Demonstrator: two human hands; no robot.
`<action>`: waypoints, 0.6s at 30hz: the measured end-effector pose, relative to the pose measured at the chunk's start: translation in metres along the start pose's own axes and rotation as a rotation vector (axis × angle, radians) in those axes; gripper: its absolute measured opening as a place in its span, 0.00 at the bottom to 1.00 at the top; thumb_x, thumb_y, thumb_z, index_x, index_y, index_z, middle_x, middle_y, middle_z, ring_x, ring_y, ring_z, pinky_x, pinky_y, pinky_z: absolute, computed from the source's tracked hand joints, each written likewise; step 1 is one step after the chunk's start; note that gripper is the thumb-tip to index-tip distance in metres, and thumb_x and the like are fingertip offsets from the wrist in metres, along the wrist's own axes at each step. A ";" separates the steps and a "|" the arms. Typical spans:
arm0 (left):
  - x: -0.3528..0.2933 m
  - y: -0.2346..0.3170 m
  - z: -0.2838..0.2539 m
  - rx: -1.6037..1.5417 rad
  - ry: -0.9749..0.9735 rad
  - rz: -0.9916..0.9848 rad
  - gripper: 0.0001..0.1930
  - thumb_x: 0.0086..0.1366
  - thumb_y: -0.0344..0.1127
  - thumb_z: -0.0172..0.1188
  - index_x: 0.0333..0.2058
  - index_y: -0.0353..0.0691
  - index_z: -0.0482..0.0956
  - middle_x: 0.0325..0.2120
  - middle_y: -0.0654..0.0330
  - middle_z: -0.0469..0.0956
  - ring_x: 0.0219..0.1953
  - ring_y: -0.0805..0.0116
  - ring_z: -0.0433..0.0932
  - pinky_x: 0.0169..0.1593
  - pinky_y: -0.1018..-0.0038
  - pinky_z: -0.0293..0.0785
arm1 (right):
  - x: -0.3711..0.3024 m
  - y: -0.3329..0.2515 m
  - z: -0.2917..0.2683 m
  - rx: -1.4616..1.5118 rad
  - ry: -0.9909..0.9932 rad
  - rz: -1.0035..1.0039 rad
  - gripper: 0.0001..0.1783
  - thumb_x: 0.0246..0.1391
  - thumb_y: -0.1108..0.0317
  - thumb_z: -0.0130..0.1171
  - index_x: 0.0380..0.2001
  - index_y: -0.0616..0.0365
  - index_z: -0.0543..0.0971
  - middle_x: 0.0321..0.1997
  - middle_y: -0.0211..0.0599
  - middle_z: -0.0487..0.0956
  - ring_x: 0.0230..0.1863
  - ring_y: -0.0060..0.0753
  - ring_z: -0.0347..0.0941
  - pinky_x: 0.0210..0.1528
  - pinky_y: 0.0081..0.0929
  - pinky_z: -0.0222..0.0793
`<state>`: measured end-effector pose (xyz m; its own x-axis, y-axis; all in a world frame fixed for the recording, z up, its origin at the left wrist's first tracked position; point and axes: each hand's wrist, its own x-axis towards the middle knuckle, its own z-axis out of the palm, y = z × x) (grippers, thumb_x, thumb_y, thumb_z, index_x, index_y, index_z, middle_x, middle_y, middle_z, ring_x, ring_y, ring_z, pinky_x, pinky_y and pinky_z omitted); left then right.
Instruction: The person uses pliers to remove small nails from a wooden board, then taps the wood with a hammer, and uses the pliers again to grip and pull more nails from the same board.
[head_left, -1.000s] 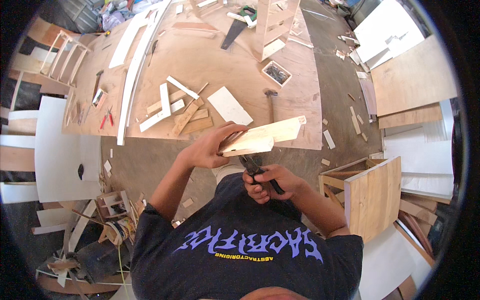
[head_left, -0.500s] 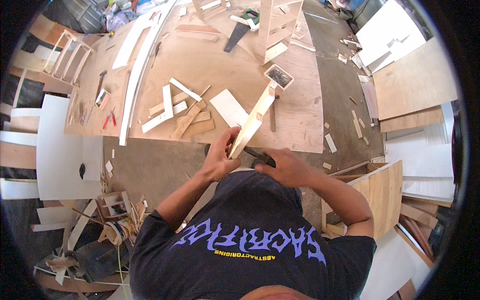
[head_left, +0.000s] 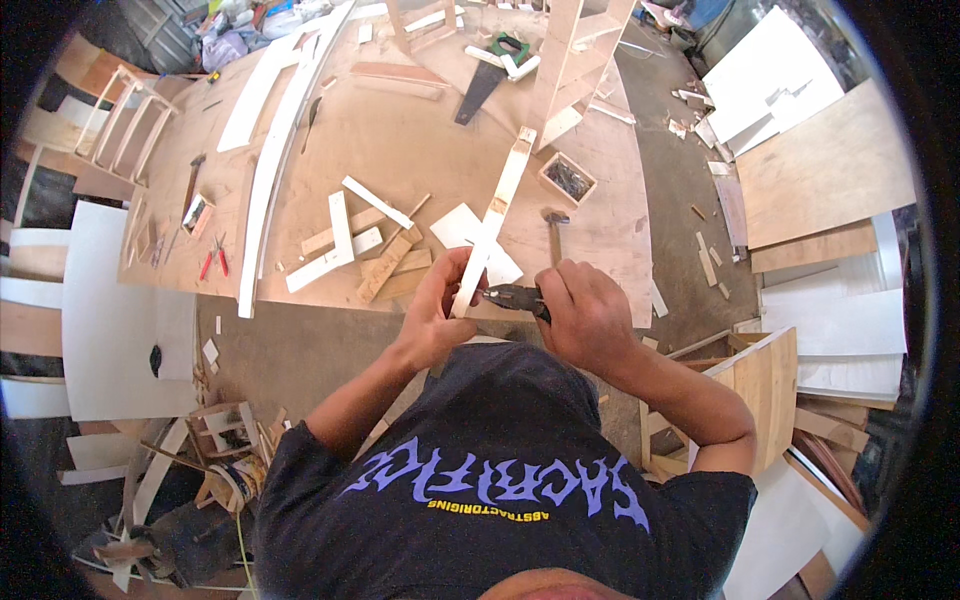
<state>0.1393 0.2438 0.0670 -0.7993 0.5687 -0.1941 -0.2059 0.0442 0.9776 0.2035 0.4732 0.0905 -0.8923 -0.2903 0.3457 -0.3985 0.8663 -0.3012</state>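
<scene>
My left hand (head_left: 436,310) grips the near end of a narrow pale wooden strip (head_left: 497,212), which slants up and away over the work table. In my right hand (head_left: 590,312) is a pair of dark pliers (head_left: 515,296), its jaws pointing left at the side of the strip close to my left fingers. Whether the jaws bite on anything is too small to tell. A hammer (head_left: 556,225) lies just beyond my right hand. Farther off sits a small wooden box (head_left: 595,183) with dark bits inside, probably nails or screws.
Loose wood offcuts (head_left: 335,225) lie left of the strip on the plywood table (head_left: 400,130). Long white strips (head_left: 268,190) cross its left side, near red-handled pliers (head_left: 213,262). A green-handled saw (head_left: 482,92) and a wooden frame (head_left: 550,85) are at the back. Boards (head_left: 825,170) lean at the right.
The pliers have come up beside the strip, their jaws now showing. My right hand has risen and moved right. The strip's far end has swung left, uncovering the box and hammer head.
</scene>
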 end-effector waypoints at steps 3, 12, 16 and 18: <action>0.008 0.017 -0.022 -0.165 0.022 -0.034 0.40 0.41 0.19 0.50 0.61 0.37 0.64 0.43 0.61 0.67 0.44 0.71 0.67 0.55 0.73 0.67 | 0.032 -0.003 0.007 0.044 -0.073 0.004 0.14 0.58 0.61 0.62 0.32 0.58 0.72 0.27 0.43 0.74 0.28 0.48 0.74 0.31 0.41 0.69; 0.014 0.036 -0.122 -0.099 -0.109 0.052 0.43 0.40 0.20 0.53 0.62 0.38 0.61 0.43 0.61 0.69 0.46 0.69 0.68 0.53 0.72 0.66 | 0.114 -0.039 0.015 0.742 -0.687 0.423 0.21 0.60 0.51 0.62 0.30 0.57 0.71 0.24 0.28 0.70 0.22 0.28 0.67 0.25 0.29 0.64; 0.015 0.043 -0.155 -0.086 -0.031 -0.028 0.49 0.30 0.26 0.54 0.62 0.37 0.64 0.45 0.62 0.72 0.50 0.68 0.70 0.60 0.72 0.64 | 0.144 -0.068 0.026 0.045 -0.245 -0.023 0.12 0.55 0.63 0.62 0.31 0.58 0.71 0.25 0.36 0.71 0.24 0.40 0.71 0.27 0.38 0.67; 0.014 0.045 -0.172 -0.163 -0.029 0.013 0.44 0.36 0.22 0.54 0.60 0.38 0.64 0.43 0.62 0.70 0.46 0.70 0.69 0.53 0.74 0.65 | 0.161 -0.081 0.032 -0.111 -0.066 -0.087 0.11 0.48 0.67 0.61 0.32 0.58 0.72 0.27 0.41 0.71 0.27 0.45 0.72 0.28 0.42 0.68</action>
<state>0.0219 0.1122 0.0944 -0.7865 0.5917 -0.1772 -0.2870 -0.0959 0.9531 0.0847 0.3435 0.1419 -0.8690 -0.3888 0.3059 -0.4519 0.8755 -0.1711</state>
